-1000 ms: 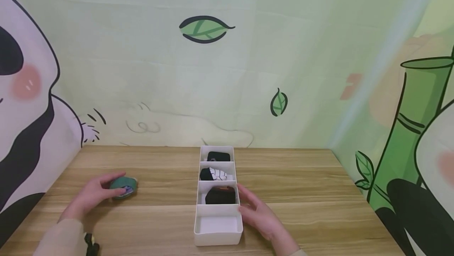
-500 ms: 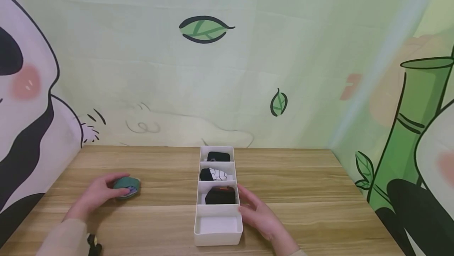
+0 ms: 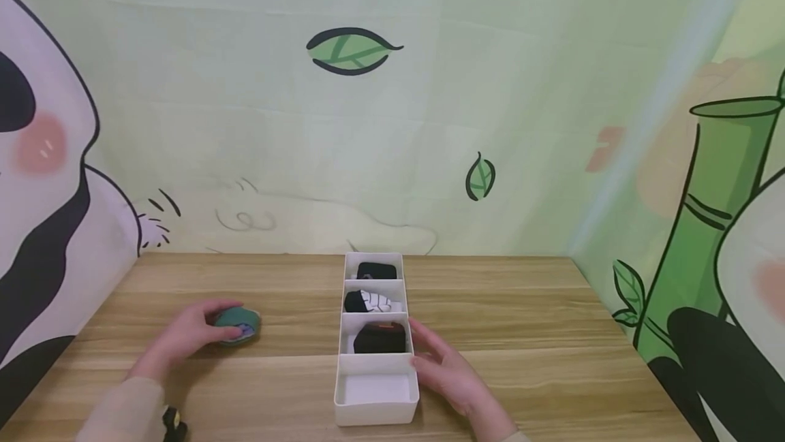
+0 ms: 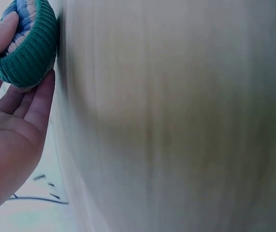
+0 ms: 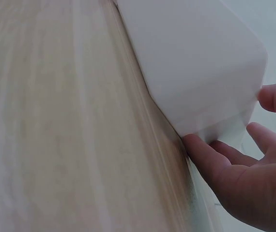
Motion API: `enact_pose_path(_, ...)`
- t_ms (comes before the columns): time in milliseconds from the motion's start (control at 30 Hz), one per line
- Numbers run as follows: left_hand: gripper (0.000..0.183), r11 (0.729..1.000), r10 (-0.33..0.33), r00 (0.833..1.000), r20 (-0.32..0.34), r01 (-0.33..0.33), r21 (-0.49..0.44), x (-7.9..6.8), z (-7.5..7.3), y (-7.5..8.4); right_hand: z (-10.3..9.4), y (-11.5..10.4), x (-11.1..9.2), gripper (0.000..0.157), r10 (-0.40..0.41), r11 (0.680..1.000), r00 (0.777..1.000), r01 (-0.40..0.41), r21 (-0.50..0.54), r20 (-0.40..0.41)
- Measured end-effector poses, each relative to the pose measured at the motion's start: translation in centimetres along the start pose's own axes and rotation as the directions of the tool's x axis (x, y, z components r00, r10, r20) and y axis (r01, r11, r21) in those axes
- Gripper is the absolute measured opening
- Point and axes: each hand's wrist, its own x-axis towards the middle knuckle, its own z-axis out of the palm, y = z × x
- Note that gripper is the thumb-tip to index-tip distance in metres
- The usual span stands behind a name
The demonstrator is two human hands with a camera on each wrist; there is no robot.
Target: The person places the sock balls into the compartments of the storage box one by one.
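Observation:
A rolled-up sock (image 3: 239,325) with a green ribbed cuff and blue and beige knit inside is pinched between the thumb and fingers of my left hand (image 3: 191,328). In the left wrist view, the sock (image 4: 31,53) is right against or just over the wooden surface; I cannot tell which. My right hand (image 3: 450,372) touches the right side of a long white divided box (image 3: 375,415). In the right wrist view, its fingertips rest against the wall of the box (image 5: 196,63) without curling round it.
Three box compartments hold bundles: a black one (image 3: 377,270) at the back, a black-and-white one (image 3: 369,302), then another black one (image 3: 380,338). The front compartment (image 3: 376,389) shows its bare floor. A wooden table (image 3: 521,319) reaches a printed cloth backdrop (image 3: 521,88).
My left hand has slid to the right with the rolled sock, nearer the box. The right hand stays at the box's side. The head view has shifted very slightly.

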Motion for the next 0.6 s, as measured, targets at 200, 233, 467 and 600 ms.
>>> enact_pose_path(200,0.064,1.0,-0.007,1.0,0.018,0.008,-0.011,0.3,0.7,1.5,0.1,-0.1,0.0,0.071,-0.006,1.0,1.0,0.006,-0.004,0.002)
enact_pose_path(233,0.064,1.0,-0.007,1.0,0.017,0.007,-0.009,0.4,0.8,1.9,0.1,-0.1,0.0,0.071,-0.005,1.0,1.0,0.005,-0.004,0.001)
enact_pose_path(467,0.062,0.999,0.037,0.999,-0.012,-0.036,0.005,0.6,1.8,4.7,0.1,-0.1,0.0,0.071,0.012,1.0,1.0,-0.012,-0.012,-0.018)
enact_pose_path(600,0.059,0.998,0.058,0.998,-0.036,-0.059,-0.005,0.7,2.5,6.1,0.2,-0.1,0.0,0.071,0.013,1.0,1.0,-0.013,-0.012,-0.019)
